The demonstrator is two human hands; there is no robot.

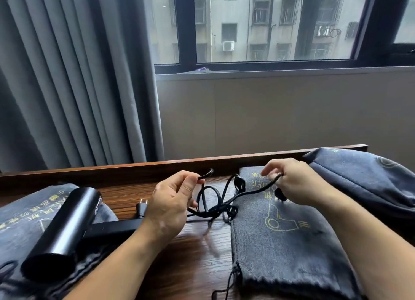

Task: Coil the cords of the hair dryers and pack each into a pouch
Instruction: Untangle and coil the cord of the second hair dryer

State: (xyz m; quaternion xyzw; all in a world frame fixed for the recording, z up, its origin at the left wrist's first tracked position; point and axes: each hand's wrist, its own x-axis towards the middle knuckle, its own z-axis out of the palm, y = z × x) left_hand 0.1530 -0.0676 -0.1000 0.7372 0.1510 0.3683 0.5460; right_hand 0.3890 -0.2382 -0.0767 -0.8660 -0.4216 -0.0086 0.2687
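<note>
Pinching the cord [224, 207] w/ left hand [168, 207] & right hand [301, 182], both curled on it. Tangled just over wood table [190, 277], btw hair dryer [60, 230] on left & flat pouch [289, 250] on right.

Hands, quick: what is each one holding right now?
Left hand: closed, pinching the black cord between thumb and finger.
Right hand: closed, pinching the same cord further along.

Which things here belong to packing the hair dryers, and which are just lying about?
In use: black cylindrical hair dryer; its tangled black cord; flat grey fabric pouch with yellow print; bulging grey pouch, far right.
Just there: grey pleated curtain; dark-framed window.
</note>
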